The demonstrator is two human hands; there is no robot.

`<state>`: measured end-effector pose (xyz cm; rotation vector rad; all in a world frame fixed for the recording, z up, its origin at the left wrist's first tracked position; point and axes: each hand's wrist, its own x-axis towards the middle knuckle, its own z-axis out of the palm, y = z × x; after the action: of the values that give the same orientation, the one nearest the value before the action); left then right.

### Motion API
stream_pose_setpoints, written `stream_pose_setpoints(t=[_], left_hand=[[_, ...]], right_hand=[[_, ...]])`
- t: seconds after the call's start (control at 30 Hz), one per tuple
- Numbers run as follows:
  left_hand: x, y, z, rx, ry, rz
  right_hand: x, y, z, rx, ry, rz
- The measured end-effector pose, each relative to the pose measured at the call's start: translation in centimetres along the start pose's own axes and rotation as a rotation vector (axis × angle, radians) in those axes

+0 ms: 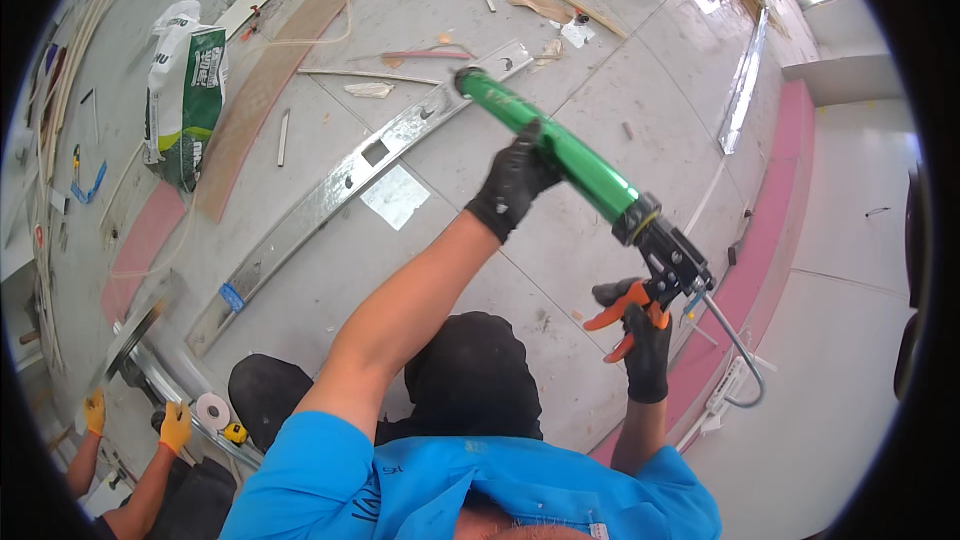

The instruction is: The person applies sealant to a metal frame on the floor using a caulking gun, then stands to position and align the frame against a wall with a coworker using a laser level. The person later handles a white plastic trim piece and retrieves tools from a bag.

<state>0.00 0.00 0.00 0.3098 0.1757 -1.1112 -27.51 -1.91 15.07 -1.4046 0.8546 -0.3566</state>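
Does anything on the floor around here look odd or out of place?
Yes: the tiled floor looks littered. Beyond the green caulking gun, a ragged brown scrap and a white scrap lie loose, scattered rather than gathered up.

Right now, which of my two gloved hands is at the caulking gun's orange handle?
Your right hand: it grips the orange handle, whereas your left hand holds the green barrel farther forward.
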Motion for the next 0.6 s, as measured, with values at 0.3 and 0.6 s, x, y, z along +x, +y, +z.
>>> stream_pose_setpoints(t=[0.3,0.6], left_hand=[[-7.9,-3.5,-9.0,0.055,0.372,0.040],[-16.4,-0.1,-14.9,-0.008,0.427,0.154]], right_hand=[[-6.4,18.8,-11.9,0.321,0.158,0.470],[4.2,22.0,-7.9,-0.427,0.044,0.440]])
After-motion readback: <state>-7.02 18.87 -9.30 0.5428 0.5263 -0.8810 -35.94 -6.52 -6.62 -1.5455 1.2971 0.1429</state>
